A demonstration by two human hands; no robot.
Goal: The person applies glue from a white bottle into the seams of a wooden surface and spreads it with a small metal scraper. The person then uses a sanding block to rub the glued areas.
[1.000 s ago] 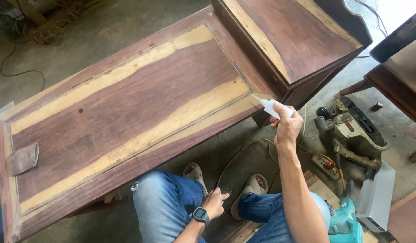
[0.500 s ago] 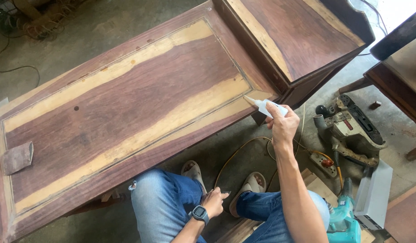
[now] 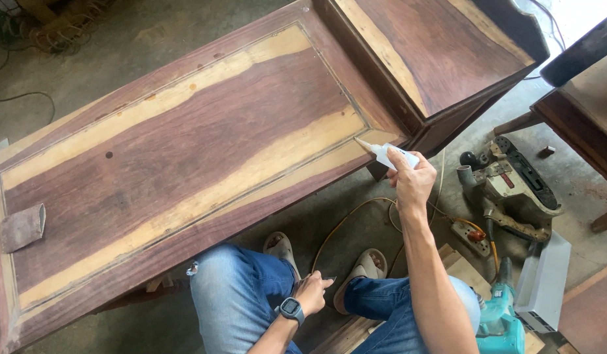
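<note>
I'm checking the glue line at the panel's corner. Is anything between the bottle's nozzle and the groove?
Nothing visible. The right hand holds the white bottle with its nozzle tip at the panel groove near the corner.

arms: bare, sleeveless | left wrist: dark square-faced watch point(image 3: 293, 309) | legs: blue jeans point(image 3: 241, 295) | feet: grey sandals point(image 3: 365, 268)

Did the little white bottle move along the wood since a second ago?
Yes. The white bottle in the right hand slid a little left along the groove of the wooden panel, away from the corner by the dark raised box.
</note>
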